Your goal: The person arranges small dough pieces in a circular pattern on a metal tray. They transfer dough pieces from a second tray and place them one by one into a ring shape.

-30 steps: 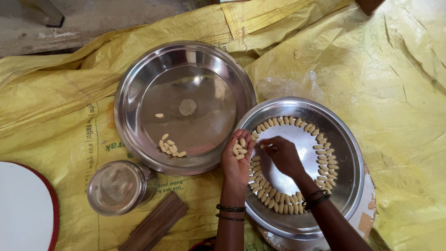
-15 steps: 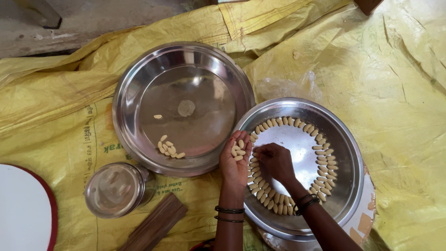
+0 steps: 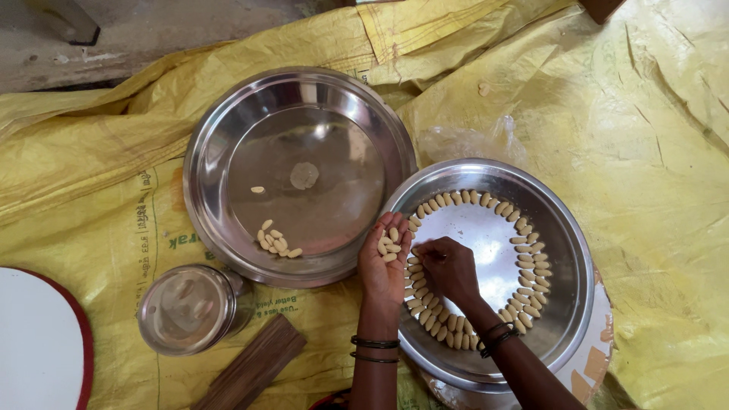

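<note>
My left hand point(image 3: 383, 262) is palm up over the left rim of the right steel plate point(image 3: 566, 304), cupping several small pale dough pieces point(image 3: 389, 244). My right hand point(image 3: 446, 267) rests inside that plate, fingertips pinched at the left side of a ring of dough pieces point(image 3: 524, 250) laid around the plate. Whether it holds a piece is hidden by the fingers. A larger steel plate point(image 3: 228, 129) to the left holds a small heap of loose pieces point(image 3: 275, 241).
A round steel container with a lid point(image 3: 190, 307) stands at lower left, beside a brown wooden block point(image 3: 254, 368). A white board with a red rim point(image 3: 38, 342) lies at the far left. Everything sits on crumpled yellow sacking point(image 3: 645, 114).
My right hand has slid down and left along the ring of pieces, towards my left hand. The left hand has barely moved.
</note>
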